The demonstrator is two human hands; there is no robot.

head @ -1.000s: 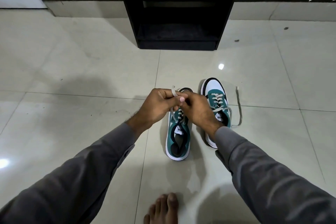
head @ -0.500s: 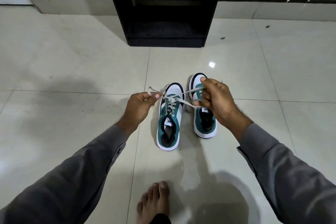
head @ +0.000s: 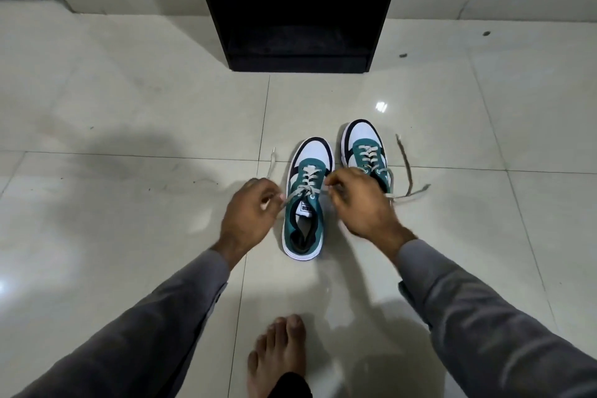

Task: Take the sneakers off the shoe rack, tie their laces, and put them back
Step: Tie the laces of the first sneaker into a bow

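Two teal-and-white sneakers stand side by side on the tiled floor, toes toward the rack. The left sneaker (head: 306, 203) lies between my hands. My left hand (head: 250, 215) pinches its left lace end, whose tip (head: 272, 158) trails out beyond my fingers. My right hand (head: 358, 200) pinches the right lace end close to the top eyelets. The right sneaker (head: 366, 152) sits just behind my right hand, partly hidden by it. Its grey lace (head: 407, 178) lies loose on the floor to the right.
A black shoe rack (head: 297, 6) with bare shelves stands against the wall straight ahead. My bare foot (head: 281, 352) rests on the tiles below the sneakers. Glossy floor tiles (head: 129, 107) surround the shoes on all sides.
My hands have dropped from pulling the lace taut and wide to sit low at either side of the left sneaker's top eyelets. The view has shifted slightly.
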